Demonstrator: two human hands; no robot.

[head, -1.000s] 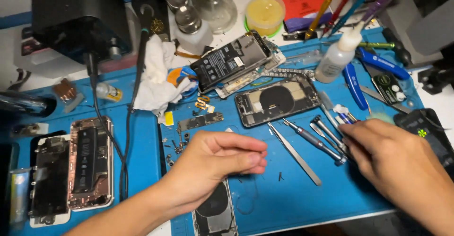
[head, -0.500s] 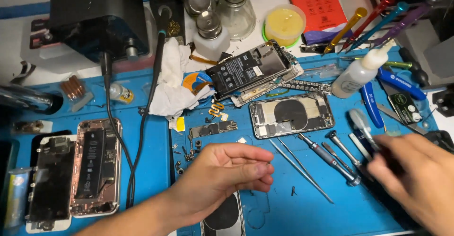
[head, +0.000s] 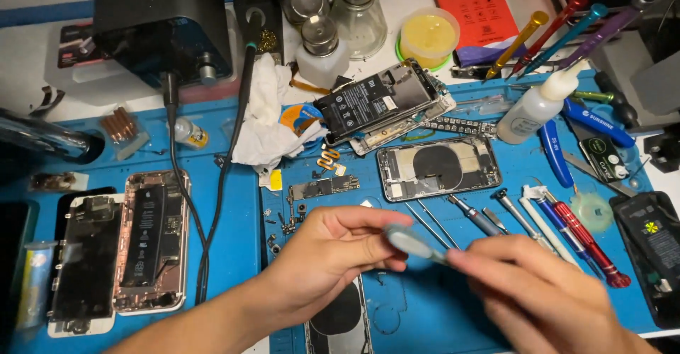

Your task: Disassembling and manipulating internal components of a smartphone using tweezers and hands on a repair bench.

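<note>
At the far left of the blue work mat (head: 234, 255) lie two opened phones side by side, the rose-gold phone frame (head: 151, 240) showing its black battery. A black cable (head: 212, 205) runs down beside them. The left hand (head: 333, 255) rests mid-mat with fingers curled, thumb and forefinger pinched near the blurred tip of a grey tool (head: 414, 242); whether they touch it I cannot tell. Under its wrist lies a phone housing (head: 340, 318) (partly hidden). The right hand (head: 545, 294) grips the tool, fingers closed round it. Beyond them sits another open phone back (head: 438, 167), with screwdrivers (head: 567, 230) laid to the right.
</note>
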